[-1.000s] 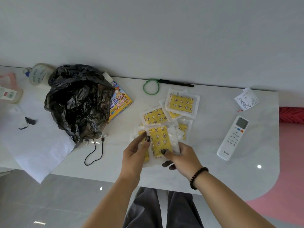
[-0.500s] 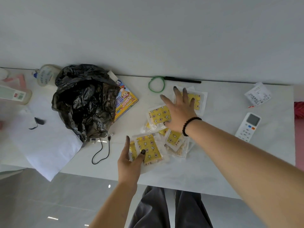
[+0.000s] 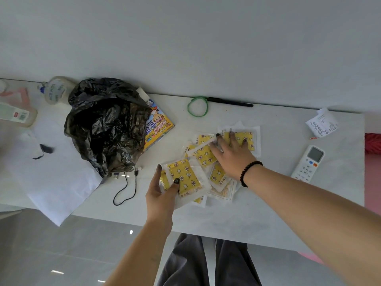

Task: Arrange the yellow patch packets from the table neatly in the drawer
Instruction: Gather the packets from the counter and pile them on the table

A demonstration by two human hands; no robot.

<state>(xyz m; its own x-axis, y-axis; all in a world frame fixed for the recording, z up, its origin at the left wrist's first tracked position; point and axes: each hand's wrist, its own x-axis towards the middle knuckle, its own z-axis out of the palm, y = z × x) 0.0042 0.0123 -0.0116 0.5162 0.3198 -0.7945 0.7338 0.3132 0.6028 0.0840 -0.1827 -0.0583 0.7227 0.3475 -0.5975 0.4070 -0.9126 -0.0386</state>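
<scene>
On the white table point(image 3: 268, 213), near its front edge, the yellow patch packets point(image 3: 208, 155) lie in a loose overlapping scatter, none yet in the drawer, which is not in view. Left hand point(image 3: 162, 195) holds a small stack of packets point(image 3: 185, 178), thumb curled over the top face and fingers beneath, so the stack is pinched along its near-left edge. Right hand point(image 3: 233, 155) lies flat with fingers spread wide and straight, pressing on the far packets, holding nothing. Judged from their look, the packets are thin, light sachets with clear glossy borders around a yellow printed centre; they appear flexible rather than stiff, and likely slippery against each other and against the smooth tabletop. A stack would probably fan out or shed sheets unless squeezed firmly across both faces. Best purchase appears to be at an edge, thumb above and fingers below, after sliding each packet to an overhang or lifting a corner. Breakage risk seems low; creasing and misalignment are the concern. Black plastic bag point(image 3: 107, 124) and remote control point(image 3: 308, 164) lie well apart from the scatter.
</scene>
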